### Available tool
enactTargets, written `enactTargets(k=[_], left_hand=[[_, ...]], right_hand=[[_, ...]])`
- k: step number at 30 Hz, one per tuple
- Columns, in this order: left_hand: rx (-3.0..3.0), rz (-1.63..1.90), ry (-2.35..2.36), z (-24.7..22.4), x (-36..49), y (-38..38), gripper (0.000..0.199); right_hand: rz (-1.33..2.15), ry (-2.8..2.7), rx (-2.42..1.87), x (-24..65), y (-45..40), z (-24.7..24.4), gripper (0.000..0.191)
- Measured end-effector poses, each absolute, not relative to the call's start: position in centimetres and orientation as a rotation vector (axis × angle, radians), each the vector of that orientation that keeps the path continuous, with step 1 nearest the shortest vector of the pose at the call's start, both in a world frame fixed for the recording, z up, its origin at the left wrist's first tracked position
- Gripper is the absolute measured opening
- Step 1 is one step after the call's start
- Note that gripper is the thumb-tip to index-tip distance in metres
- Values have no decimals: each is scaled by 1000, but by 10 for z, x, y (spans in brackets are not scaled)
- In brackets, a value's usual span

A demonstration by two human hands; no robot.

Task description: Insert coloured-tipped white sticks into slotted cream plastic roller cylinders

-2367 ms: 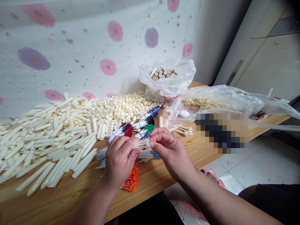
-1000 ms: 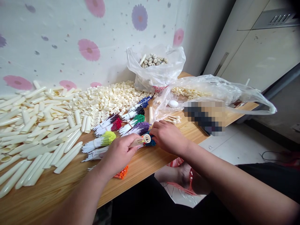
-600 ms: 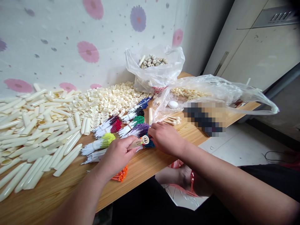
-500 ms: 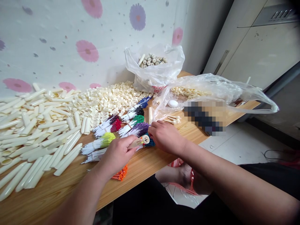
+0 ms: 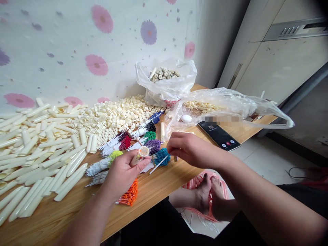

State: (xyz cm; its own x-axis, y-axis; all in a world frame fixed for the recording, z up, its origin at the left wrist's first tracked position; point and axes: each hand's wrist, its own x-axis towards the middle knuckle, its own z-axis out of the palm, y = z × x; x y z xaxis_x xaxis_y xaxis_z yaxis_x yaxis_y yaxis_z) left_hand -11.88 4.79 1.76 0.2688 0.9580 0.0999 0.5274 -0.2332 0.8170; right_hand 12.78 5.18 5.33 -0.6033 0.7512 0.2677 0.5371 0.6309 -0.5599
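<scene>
Cream tube [image 5: 141, 157] in the left hand [image 5: 124, 172], white stick [image 5: 158, 165] in the right hand [image 5: 184, 147]

And it's a snug grip from the left hand, fingers curled round the cream tube, its open end facing up with specks of orange in the mouth! Across to the right hand: fingertips pinched narrow on the upper end of the white stick, which slants down into the gap between the 2 hands. Right there in that gap sits the teal-tipped bundle [image 5: 162, 155]; whether the fingers touch it, I cannot tell. Just beyond both hands, the purple-tipped bundle [image 5: 154, 146] and the green-tipped bundle [image 5: 149, 136]. Lime-tipped bundle [image 5: 101, 164] to the left of the left hand, orange-tipped bundle [image 5: 131, 193] below it! Further beyond the left hand, a heap of slotted pieces [image 5: 112, 114], with long tubes [image 5: 53, 142] spread out left. Beyond the right hand, a loaded white bag [image 5: 173, 90]; to its right, a phone [image 5: 217, 135], screen lit, on the wooden table [image 5: 153, 191].
</scene>
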Motion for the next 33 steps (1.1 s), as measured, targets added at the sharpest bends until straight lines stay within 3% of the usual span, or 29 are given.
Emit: enactTargets(k=[7, 12, 18, 27, 33], left_hand=[[1735, 843, 1234, 22, -113, 41, 18], [1549, 972, 1280, 26, -116, 43, 13], [1549, 1010, 1237, 24, -118, 43, 9], [1695, 926, 948, 25, -128, 46, 10], [1883, 945, 890, 24, -130, 50, 9]], right_hand=[[714, -2139, -798, 89, 49, 35, 10], [1074, -1704, -792, 84, 51, 15, 27], [1247, -1487, -754, 76, 50, 9, 18], [1142, -1628, -544, 73, 42, 17, 15], [648, -1819, -565, 77, 37, 24, 12]])
